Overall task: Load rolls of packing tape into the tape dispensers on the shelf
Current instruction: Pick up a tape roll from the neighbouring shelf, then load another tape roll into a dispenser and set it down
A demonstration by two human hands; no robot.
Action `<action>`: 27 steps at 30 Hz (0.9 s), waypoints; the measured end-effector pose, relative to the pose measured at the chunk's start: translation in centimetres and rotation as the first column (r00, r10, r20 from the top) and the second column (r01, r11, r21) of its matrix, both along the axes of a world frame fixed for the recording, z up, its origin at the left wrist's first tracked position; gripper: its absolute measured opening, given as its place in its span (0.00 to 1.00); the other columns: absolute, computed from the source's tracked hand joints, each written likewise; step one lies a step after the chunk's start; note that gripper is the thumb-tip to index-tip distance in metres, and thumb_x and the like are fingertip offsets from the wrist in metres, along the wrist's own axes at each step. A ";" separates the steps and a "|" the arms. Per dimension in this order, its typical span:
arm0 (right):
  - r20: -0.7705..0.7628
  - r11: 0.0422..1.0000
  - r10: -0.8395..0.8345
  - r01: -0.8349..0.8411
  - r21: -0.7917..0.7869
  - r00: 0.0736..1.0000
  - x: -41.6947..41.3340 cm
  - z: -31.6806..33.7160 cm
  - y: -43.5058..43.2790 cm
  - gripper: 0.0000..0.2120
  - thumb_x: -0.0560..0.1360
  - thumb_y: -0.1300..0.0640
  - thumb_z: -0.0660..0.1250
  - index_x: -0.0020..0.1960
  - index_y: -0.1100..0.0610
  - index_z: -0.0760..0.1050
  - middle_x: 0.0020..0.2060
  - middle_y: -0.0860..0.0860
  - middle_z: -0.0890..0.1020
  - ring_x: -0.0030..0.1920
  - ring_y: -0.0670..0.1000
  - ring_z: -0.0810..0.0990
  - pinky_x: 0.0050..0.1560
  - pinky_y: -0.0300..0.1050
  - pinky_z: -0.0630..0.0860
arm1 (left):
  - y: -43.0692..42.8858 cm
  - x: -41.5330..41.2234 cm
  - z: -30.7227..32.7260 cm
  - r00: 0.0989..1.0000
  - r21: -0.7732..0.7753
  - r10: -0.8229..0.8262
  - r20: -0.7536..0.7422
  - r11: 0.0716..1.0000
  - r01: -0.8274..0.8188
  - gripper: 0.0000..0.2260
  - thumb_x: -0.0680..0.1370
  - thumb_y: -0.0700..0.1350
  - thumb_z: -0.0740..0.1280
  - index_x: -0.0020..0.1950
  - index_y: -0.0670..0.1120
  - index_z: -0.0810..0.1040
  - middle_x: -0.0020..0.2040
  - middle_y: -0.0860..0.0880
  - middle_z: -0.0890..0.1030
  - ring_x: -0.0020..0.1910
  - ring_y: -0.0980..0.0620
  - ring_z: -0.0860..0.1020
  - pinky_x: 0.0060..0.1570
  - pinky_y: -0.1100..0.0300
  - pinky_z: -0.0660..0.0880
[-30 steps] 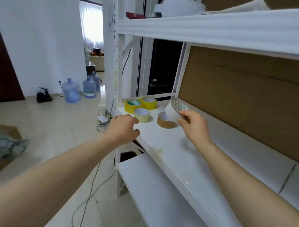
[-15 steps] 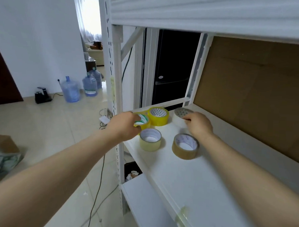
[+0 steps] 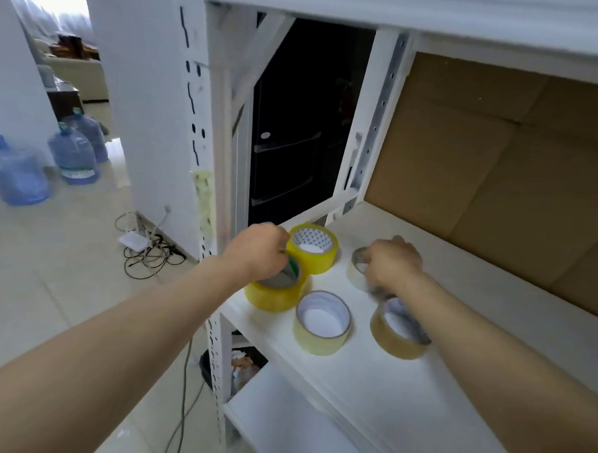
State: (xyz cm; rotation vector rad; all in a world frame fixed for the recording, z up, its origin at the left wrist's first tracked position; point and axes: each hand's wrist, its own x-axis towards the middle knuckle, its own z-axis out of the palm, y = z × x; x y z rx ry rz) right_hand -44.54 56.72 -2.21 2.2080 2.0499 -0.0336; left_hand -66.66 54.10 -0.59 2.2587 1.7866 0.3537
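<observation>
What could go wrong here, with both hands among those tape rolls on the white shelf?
The left hand grips the green-labelled yellow roll right at the corner of the shelf; a slip could drop it to the floor. The right hand holds the white roll with its wrist just over the brown roll, so lifting carelessly might knock that one aside.
</observation>
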 end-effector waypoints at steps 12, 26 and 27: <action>-0.072 0.965 0.260 -0.260 0.012 0.963 -5.4 -1.9 3.1 0.11 0.72 0.54 0.66 0.54 0.51 0.78 0.52 0.56 0.80 0.54 0.59 0.77 0.52 0.49 0.75 | 3.6 -1.0 -1.4 0.995 -0.024 -0.103 0.011 0.994 0.104 0.17 0.76 0.39 0.61 0.65 0.40 0.71 0.64 0.40 0.73 0.62 0.40 0.73 0.58 0.48 0.74; -0.723 0.879 0.191 0.212 0.427 0.664 4.8 6.0 -11.2 0.15 0.73 0.62 0.68 0.60 0.62 0.77 0.55 0.58 0.82 0.51 0.50 0.78 0.47 0.28 0.71 | -2.9 11.9 4.3 0.479 -0.259 0.120 0.869 0.937 0.235 0.10 0.79 0.43 0.58 0.39 0.45 0.73 0.37 0.44 0.76 0.34 0.48 0.73 0.33 0.60 0.67; -0.731 0.872 0.177 0.240 0.427 0.659 6.3 6.2 -13.3 0.15 0.73 0.62 0.68 0.60 0.62 0.76 0.54 0.57 0.81 0.50 0.47 0.76 0.42 0.22 0.68 | -4.5 14.0 4.9 0.425 -0.299 0.153 0.892 0.905 0.301 0.09 0.79 0.44 0.59 0.42 0.45 0.74 0.38 0.45 0.77 0.34 0.51 0.73 0.32 0.62 0.67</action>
